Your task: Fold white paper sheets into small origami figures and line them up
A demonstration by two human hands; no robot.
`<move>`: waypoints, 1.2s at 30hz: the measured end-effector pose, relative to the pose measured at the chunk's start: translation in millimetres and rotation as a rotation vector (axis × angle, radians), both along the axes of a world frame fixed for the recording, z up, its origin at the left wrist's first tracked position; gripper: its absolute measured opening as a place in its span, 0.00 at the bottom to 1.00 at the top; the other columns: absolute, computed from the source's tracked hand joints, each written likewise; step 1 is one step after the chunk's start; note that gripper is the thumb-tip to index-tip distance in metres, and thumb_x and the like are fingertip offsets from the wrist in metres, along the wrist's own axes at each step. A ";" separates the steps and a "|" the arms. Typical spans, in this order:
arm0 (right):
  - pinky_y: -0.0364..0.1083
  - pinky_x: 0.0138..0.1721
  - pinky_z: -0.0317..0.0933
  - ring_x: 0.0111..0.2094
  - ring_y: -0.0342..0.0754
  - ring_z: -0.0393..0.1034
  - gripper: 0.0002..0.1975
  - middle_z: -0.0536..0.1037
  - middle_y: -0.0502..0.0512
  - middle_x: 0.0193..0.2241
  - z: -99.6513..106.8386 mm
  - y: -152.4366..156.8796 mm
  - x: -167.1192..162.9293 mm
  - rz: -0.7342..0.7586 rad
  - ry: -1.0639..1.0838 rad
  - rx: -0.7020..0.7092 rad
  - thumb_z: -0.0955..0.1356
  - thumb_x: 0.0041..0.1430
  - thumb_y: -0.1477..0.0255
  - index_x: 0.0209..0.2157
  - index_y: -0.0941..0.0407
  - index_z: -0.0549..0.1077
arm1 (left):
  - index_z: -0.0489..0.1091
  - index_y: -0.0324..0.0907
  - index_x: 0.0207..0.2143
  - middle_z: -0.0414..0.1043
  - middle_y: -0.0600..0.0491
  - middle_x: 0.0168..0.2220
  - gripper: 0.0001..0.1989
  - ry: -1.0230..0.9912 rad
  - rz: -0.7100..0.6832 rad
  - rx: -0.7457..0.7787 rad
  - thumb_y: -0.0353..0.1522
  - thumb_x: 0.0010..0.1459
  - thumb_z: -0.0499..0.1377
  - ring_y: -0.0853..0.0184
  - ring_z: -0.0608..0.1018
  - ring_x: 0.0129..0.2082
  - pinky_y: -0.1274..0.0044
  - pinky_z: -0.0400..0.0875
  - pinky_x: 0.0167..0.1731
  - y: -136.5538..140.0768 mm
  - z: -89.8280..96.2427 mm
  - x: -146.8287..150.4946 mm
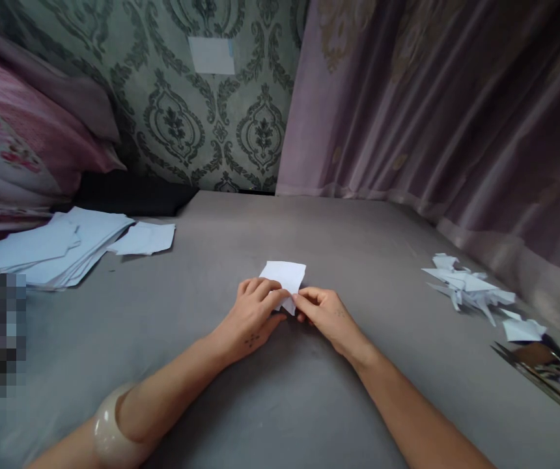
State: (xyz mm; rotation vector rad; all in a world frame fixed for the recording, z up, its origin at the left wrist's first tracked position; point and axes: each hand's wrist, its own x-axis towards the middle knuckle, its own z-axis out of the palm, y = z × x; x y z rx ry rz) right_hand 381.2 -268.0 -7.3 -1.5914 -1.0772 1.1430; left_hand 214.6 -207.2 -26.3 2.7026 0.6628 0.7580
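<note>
A small white sheet of paper point(286, 273) is held between my two hands, just above or on the grey surface; I cannot tell if it touches. Its near edge is bent or folded, with a small pointed corner hanging by the fingertips. My left hand point(256, 316) grips the paper's left side, fingers over the top and thumb below. Pinched at the near right corner of the paper are the thumb and fingers of my right hand point(323, 312). The fingertips of both hands nearly meet there and hide part of the fold.
Stacked white paper point(89, 241) and smaller sheets point(148, 238) lie at the left, by a black flat item point(133, 193). Several folded paper pieces point(470, 286) are at the right. Near them lie scissors point(519, 361) and a single folded piece point(523, 327). Curtains point(382, 98) hang behind.
</note>
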 end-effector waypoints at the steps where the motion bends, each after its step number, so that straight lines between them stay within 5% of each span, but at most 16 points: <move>1: 0.40 0.23 0.53 0.19 0.39 0.62 0.12 0.69 0.47 0.17 0.1 -0.1 -0.2 0.004 0.004 -0.003 0.66 0.55 0.65 0.29 0.60 0.74 | 0.65 0.45 0.47 0.70 0.49 0.45 0.11 0.009 -0.008 0.025 0.31 0.60 0.55 0.60 0.68 0.46 0.66 0.58 0.47 0.6 1.1 0.1; 9: 0.40 0.21 0.49 0.17 0.37 0.57 0.12 0.66 0.45 0.15 -1.0 -1.0 -0.8 0.044 0.013 -0.038 0.66 0.55 0.66 0.23 0.58 0.70 | 0.65 0.41 0.31 0.71 0.51 0.38 0.06 0.010 -0.062 0.068 0.26 0.61 0.51 0.65 0.69 0.39 0.70 0.57 0.44 3.2 -0.6 5.5; 17: 0.39 0.19 0.49 0.16 0.38 0.56 0.12 0.66 0.47 0.14 -7.4 2.7 3.7 -0.017 -0.037 -0.102 0.63 0.56 0.67 0.25 0.59 0.72 | 0.68 0.41 0.34 0.73 0.52 0.32 0.10 -0.030 -0.024 0.205 0.30 0.65 0.49 0.66 0.71 0.34 0.72 0.58 0.39 4.6 1.9 3.1; 20: 0.41 0.25 0.58 0.22 0.40 0.64 0.09 0.74 0.53 0.26 -6.8 0.1 3.0 -0.072 -0.298 0.039 0.63 0.55 0.74 0.35 0.59 0.73 | 0.69 0.40 0.33 0.73 0.52 0.31 0.11 -0.022 0.005 0.220 0.31 0.65 0.49 0.66 0.71 0.33 0.72 0.58 0.37 6.2 1.8 1.7; 24: 0.45 0.44 0.62 0.42 0.47 0.68 0.23 0.70 0.56 0.45 -3.6 -9.0 -4.9 0.013 -0.748 0.402 0.63 0.49 0.84 0.47 0.54 0.70 | 0.69 0.40 0.34 0.72 0.52 0.31 0.10 0.016 0.007 0.268 0.29 0.65 0.49 0.65 0.69 0.32 0.72 0.58 0.36 7.1 -0.7 1.1; 28: 0.48 0.44 0.62 0.41 0.49 0.68 0.11 0.73 0.55 0.39 -6.9 -12.1 -10.5 0.174 -0.973 0.430 0.63 0.59 0.80 0.38 0.54 0.74 | 0.69 0.39 0.33 0.71 0.51 0.30 0.11 0.122 -0.012 0.311 0.28 0.64 0.48 0.63 0.68 0.32 0.70 0.59 0.37 5.1 -0.5 2.5; 36: 0.45 0.40 0.62 0.37 0.47 0.70 0.10 0.76 0.53 0.35 -17.4 -7.2 -3.3 0.191 -1.035 0.437 0.62 0.64 0.76 0.36 0.54 0.74 | 0.68 0.39 0.34 0.71 0.50 0.34 0.09 0.201 0.021 0.274 0.28 0.63 0.49 0.63 0.68 0.35 0.70 0.61 0.39 3.4 1.6 6.6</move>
